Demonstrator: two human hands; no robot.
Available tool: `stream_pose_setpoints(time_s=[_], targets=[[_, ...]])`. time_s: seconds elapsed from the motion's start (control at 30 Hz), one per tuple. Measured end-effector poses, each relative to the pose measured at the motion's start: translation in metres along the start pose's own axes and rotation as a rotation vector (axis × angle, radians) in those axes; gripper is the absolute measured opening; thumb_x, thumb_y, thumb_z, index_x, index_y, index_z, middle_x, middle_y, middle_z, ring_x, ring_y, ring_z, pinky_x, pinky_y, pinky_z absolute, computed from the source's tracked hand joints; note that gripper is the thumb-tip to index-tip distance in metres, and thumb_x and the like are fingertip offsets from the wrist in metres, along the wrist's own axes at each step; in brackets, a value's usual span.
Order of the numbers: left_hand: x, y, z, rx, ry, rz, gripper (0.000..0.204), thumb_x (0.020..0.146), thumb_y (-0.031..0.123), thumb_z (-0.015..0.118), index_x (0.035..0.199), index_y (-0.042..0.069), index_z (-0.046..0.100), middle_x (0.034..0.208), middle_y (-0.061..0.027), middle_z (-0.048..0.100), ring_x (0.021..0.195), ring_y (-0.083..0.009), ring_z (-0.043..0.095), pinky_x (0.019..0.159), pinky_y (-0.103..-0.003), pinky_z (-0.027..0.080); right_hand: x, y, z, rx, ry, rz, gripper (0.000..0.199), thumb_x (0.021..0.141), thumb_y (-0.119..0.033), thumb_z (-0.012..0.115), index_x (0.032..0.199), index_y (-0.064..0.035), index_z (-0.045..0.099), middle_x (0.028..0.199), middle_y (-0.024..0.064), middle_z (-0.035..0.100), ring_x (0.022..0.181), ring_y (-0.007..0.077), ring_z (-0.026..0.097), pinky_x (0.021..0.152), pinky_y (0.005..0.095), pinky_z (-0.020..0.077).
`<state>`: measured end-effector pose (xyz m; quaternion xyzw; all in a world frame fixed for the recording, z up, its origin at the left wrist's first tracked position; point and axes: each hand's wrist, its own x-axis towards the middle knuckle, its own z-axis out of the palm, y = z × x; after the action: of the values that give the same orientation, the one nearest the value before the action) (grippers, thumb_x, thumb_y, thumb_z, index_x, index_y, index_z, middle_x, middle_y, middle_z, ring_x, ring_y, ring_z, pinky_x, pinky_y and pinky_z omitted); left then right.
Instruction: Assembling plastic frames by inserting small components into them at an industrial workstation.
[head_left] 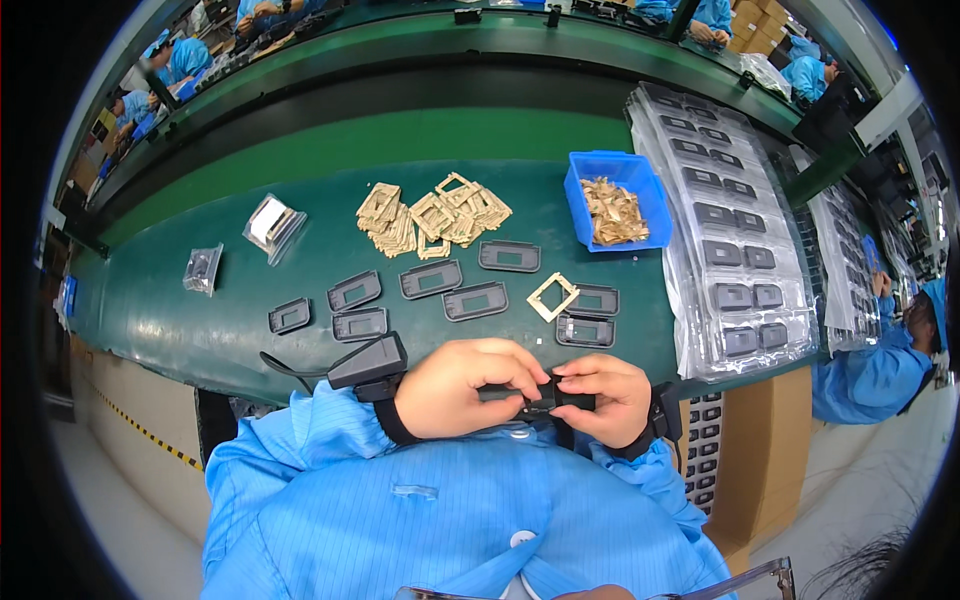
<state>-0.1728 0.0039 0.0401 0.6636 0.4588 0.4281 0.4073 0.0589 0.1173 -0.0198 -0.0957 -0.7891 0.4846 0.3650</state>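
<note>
Toward the left end of the tabletop (140, 300) lie a small bag of dark parts (202, 270) and a clear bag (272, 228), both well back from the front edge and unlikely to get in the way. Nearer that edge, a cable (285, 368) curls out from the black box (370, 362) on the left wrist, close to the dark covers (278, 320); a careless sweep of that arm could nudge one askew or scrape it. Behind them, toward the far edge, the tan frames (397, 240) sit in loose, leaning heaps (thin things, by the look of them), so pulling one out might topple its neighbours or bend it.

The left hand (460, 385) pinches one end of a dark piece (572, 399), which is at the tabletop's front edge, close against the person's body. Fingers hide most of it, so its fit cannot be checked from here; uneven pressure could crack or misalign it, and a slip could drop it over the edge. A loose frame (538, 306) overlaps a cover and could be knocked away. The right hand (612, 395) grips the piece's other end between thumb and fingers.

Further right, tan bits fill the blue bin (606, 162) and could spill if it were bumped. Beside it, trays (660, 200) crowd the right edge, where an elbow might shift them.
</note>
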Motion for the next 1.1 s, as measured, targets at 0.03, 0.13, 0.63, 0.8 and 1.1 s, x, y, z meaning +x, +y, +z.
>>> stream_pose_setpoints(time_s=[0.03, 0.13, 0.63, 0.8, 1.1], targets=[[-0.004, -0.001, 0.0, 0.022, -0.001, 0.001, 0.021, 0.081, -0.001, 0.069, 0.101, 0.005, 0.073, 0.113, -0.0095, 0.071, 0.101, -0.0267, 0.07, 0.088, -0.036, 0.056, 0.0, 0.0, 0.002, 0.006, -0.009, 0.002, 0.038, 0.065, -0.006, 0.092, 0.099, -0.0037, 0.075, 0.105, 0.0134, 0.074, 0.093, 0.0266, 0.073, 0.081, 0.034, 0.0587], [-0.016, -0.007, 0.003, 0.352, -0.035, 0.127, 0.03, 0.082, -0.002, 0.068, 0.11, 0.008, 0.069, 0.121, -0.0089, 0.067, 0.107, -0.0271, 0.067, 0.089, -0.037, 0.056, 0.0, -0.003, 0.007, -0.091, -0.053, -0.013, 0.035, 0.065, -0.006, 0.092, 0.095, -0.0041, 0.075, 0.102, 0.012, 0.074, 0.089, 0.0251, 0.073, 0.077, 0.0333, 0.0585], [-0.026, -0.04, -0.024, 0.68, 0.215, -0.009, 0.05, 0.075, 0.012, 0.082, 0.122, 0.005, 0.065, 0.113, -0.01, 0.068, 0.106, -0.0314, 0.061, 0.091, -0.04, 0.053, 0.031, -0.02, 0.016, -0.525, 0.017, -0.012, 0.046, 0.062, -0.013, 0.092, 0.105, -0.0075, 0.075, 0.098, 0.0069, 0.075, 0.092, 0.0278, 0.06, 0.084, 0.038, 0.0503], [-0.029, -0.048, -0.02, 0.679, 0.348, 0.01, 0.04, 0.077, 0.013, 0.082, 0.113, 0.007, 0.068, 0.113, -0.0086, 0.068, 0.11, -0.0301, 0.061, 0.09, -0.04, 0.054, 0.037, -0.012, 0.019, -0.544, -0.031, -0.015, 0.046, 0.062, -0.012, 0.091, 0.105, -0.0075, 0.075, 0.098, 0.0067, 0.075, 0.093, 0.0286, 0.061, 0.085, 0.0388, 0.0498], [-0.024, -0.054, -0.036, 0.794, 0.367, -0.037, 0.029, 0.08, 0.009, 0.074, 0.11, 0.009, 0.07, 0.121, -0.0072, 0.067, 0.115, -0.0304, 0.061, 0.095, -0.04, 0.053, 0.034, -0.004, 0.024, -0.537, 0.044, -0.059, 0.043, 0.063, -0.011, 0.091, 0.102, -0.0071, 0.074, 0.1, 0.0066, 0.076, 0.091, 0.0283, 0.061, 0.084, 0.0381, 0.0495]])
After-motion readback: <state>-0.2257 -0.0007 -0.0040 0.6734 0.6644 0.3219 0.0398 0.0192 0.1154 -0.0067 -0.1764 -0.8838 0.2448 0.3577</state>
